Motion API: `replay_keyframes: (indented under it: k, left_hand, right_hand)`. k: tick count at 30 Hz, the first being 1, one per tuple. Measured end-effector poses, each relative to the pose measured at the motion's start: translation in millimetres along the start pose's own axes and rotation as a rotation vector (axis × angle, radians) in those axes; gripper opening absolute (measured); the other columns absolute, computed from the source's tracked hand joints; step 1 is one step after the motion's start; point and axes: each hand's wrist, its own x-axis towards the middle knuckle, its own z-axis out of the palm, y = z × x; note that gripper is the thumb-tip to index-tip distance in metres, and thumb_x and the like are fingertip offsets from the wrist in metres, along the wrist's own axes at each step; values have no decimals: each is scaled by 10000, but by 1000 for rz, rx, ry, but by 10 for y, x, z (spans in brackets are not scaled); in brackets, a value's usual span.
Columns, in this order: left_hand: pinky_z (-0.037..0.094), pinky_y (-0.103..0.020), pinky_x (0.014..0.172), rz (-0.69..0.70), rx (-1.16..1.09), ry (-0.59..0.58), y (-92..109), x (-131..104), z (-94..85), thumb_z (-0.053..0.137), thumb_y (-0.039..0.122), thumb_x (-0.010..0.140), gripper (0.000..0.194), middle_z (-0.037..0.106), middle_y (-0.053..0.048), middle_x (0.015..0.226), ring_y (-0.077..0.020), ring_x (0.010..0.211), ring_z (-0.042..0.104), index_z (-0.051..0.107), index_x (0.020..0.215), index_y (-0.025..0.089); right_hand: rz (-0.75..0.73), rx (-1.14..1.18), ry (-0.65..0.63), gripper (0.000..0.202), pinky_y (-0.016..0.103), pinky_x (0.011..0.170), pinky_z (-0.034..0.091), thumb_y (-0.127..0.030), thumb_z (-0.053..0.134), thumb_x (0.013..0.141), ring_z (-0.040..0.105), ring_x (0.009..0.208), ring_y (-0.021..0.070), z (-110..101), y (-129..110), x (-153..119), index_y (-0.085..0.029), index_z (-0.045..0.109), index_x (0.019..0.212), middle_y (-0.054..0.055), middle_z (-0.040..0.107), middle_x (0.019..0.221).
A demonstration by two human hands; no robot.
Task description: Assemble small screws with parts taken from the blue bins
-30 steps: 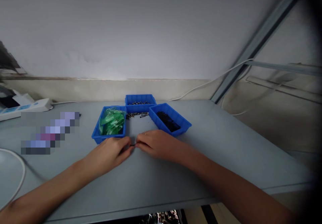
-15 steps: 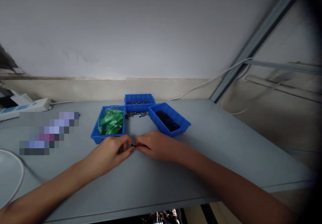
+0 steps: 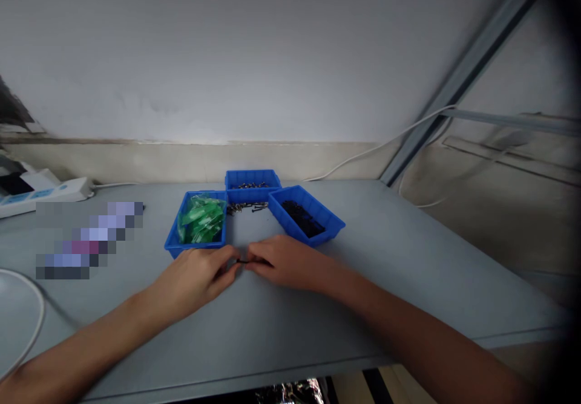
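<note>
My left hand [image 3: 200, 274] and my right hand [image 3: 284, 262] meet over the front middle of the table, fingertips a small gap apart. Pinched between them is a thin dark screw-like piece [image 3: 242, 262], its ends hidden by the fingers. Just behind my left hand, a blue bin [image 3: 171, 247] holds green items in clear plastic bags [image 3: 200, 219]. Beyond my right hand sits a blue bin [image 3: 333, 228] of small black parts [image 3: 302, 218]. A third blue bin [image 3: 253, 195] at the back contains screws [image 3: 249, 185], and more loose screws [image 3: 258, 207] lie in front of it.
At the left stand a white power strip [image 3: 68, 191] and a looped white cable [image 3: 40, 301]. A blurred-out patch covers something on the table's left side. The wall [image 3: 272, 77] rises behind; a metal frame post [image 3: 422, 123] stands at the right. Shiny material [image 3: 295, 390] shows below the table edge.
My hands have drawn very slightly apart, and a little more of the dark piece shows between the fingertips. The bins stay in place.
</note>
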Motion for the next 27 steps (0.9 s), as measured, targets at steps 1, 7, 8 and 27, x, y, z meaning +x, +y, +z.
replay_keyframes:
  k: [1, 7, 8, 27]
  left_hand:
    - [361, -226, 511, -13, 32, -9, -4, 3, 1, 399, 300, 873, 201, 606, -1, 663, -138, 568, 564, 555, 929, 187]
    - [359, -242, 510, -46, 94, -108, 36, 10, 10, 383, 300, 876, 214, 618, -23, 667, -167, 593, 593, 555, 840, 178]
    - [357, -241, 507, -41, 83, -113, 46, 9, 15, 378, 301, 877, 222, 616, -24, 662, -162, 586, 591, 553, 824, 174]
    - [371, -209, 527, 39, -115, -9, 37, 10, -8, 422, 265, 864, 117, 543, 11, 725, -115, 619, 513, 493, 820, 183]
  right_hand:
    - [-1, -5, 7, 144, 230, 577, 325, -276, 473, 853, 529, 648, 122, -11, -3, 0, -161, 543, 801, 10, 606, 722]
    - [-45, -48, 54, 166, 228, 587, 319, -264, 452, 865, 513, 650, 114, -19, -68, 3, -161, 553, 783, 6, 590, 708]
    - [-60, -56, 60, 166, 230, 589, 319, -262, 453, 862, 513, 649, 115, -12, -80, 4, -161, 554, 778, 6, 589, 705]
    - [-18, -29, -54, 204, 246, 622, 360, -253, 423, 882, 562, 694, 143, 27, -30, 29, -141, 585, 827, 44, 634, 761]
